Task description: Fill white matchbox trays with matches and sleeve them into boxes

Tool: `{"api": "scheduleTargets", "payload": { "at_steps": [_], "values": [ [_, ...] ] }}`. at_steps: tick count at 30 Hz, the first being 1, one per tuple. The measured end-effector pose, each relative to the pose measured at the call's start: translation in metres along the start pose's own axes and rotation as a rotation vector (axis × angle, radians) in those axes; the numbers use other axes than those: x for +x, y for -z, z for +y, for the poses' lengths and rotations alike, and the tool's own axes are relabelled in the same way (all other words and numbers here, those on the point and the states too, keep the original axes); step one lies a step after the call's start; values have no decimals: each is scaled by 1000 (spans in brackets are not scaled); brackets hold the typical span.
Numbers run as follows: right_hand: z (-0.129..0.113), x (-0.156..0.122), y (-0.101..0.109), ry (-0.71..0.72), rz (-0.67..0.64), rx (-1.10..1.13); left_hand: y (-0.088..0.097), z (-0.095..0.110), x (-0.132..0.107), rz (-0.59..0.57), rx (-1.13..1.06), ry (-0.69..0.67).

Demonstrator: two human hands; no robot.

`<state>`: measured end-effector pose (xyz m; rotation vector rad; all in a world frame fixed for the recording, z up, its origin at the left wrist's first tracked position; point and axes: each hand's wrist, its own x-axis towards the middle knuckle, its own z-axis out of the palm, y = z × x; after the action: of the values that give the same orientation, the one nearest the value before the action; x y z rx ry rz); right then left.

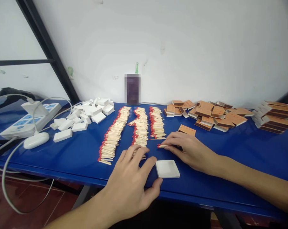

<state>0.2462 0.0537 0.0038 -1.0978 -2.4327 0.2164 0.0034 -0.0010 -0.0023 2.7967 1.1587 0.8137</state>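
Observation:
Three rows of red-tipped matches (139, 127) lie on a blue table (74, 152). My left hand (131, 178) rests palm down at the near end of the middle row, fingers spread over a few matches, thumb beside an empty white matchbox tray (167, 168). My right hand (191, 150) lies just past the tray, fingers pinched on a small bunch of matches (162, 146) with the red heads pointing left. An orange matchbox sleeve (186, 129) lies just beyond the right hand.
A pile of white trays (86, 116) sits at the back left, loose orange sleeves (205, 113) at the back right, and stacked boxes (273, 116) at the far right. A white power strip (29, 121) and cables (10, 165) occupy the left end. The wall is right behind.

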Motion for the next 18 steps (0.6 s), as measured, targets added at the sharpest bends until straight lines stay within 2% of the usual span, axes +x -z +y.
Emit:
{"api": "scheduleTargets", "payload": {
  "at_steps": [6,11,14,18],
  "values": [
    [1,0,-1,-15,13,9,0,0,0,-5,-5,2],
    [-14,0,15,-19,-5,113,0,0,0,2,-11,14],
    [-30,-5,23,-7,-77,203,0,0,0,13,-9,17],
    [-41,-12,23,16,-190,209,1,0,2,14,-26,25]
  ]
}}
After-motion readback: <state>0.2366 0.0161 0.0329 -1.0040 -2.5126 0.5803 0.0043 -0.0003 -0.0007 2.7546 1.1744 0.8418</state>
